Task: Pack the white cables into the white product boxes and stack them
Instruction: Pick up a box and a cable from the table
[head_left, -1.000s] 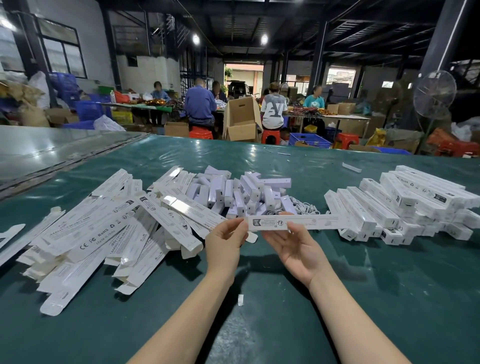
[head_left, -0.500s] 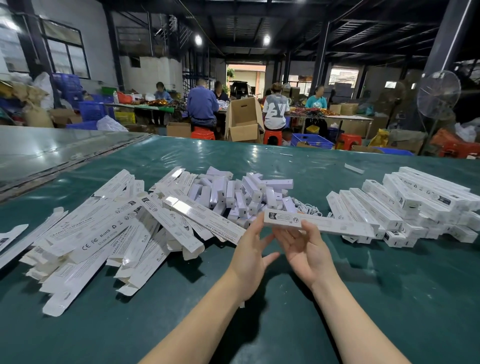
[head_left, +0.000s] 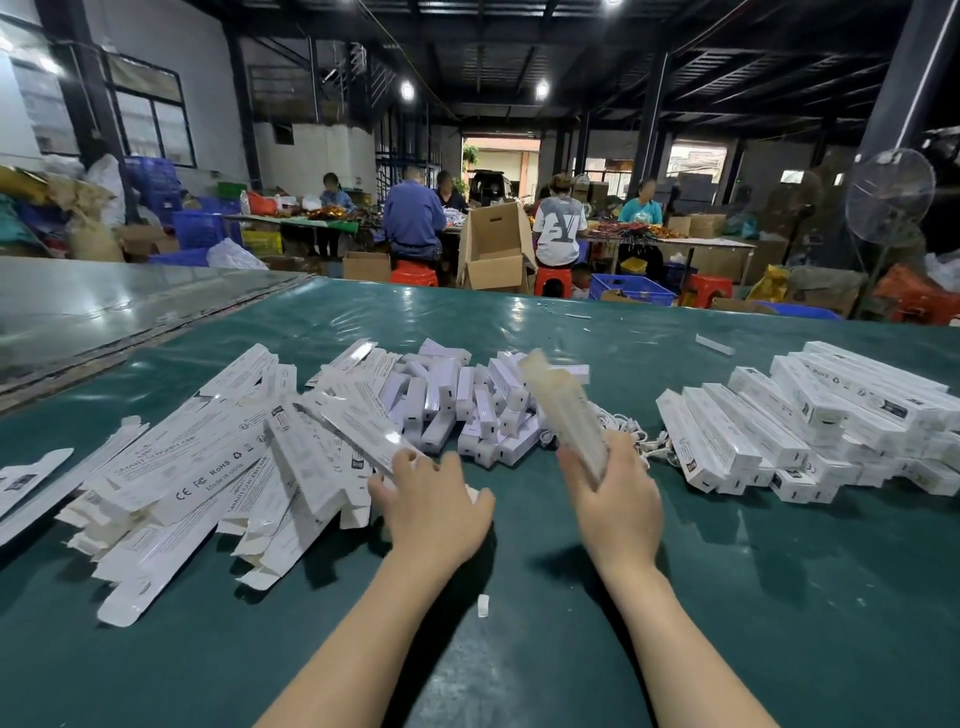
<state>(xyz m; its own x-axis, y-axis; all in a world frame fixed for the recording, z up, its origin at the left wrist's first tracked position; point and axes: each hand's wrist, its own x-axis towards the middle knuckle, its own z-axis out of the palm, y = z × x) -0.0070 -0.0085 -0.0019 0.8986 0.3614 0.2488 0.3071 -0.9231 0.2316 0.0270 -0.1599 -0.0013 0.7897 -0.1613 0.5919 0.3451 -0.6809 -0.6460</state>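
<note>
My right hand (head_left: 613, 499) grips the near end of a long white product box (head_left: 566, 410), which is blurred and points up and away from me. My left hand (head_left: 431, 509) lies palm down at the right edge of a heap of flat, unfolded boxes (head_left: 208, 467), its fingers over the end of one; its fingertips are hidden. A few white cables (head_left: 628, 434) lie just beyond my right hand, beside a pile of small white boxes (head_left: 467, 405). Filled long boxes are stacked (head_left: 831, 415) at the right.
The green table (head_left: 727, 597) runs wide in front of me. A small white scrap (head_left: 483, 605) lies between my forearms, and a loose white piece (head_left: 714, 344) sits farther back. Beyond the table's far edge are seated people, cardboard cartons (head_left: 493, 249) and red stools.
The long box was held level in both hands; now only my right hand holds it, swung end-up. My left hand has let go and moved left to the flat boxes.
</note>
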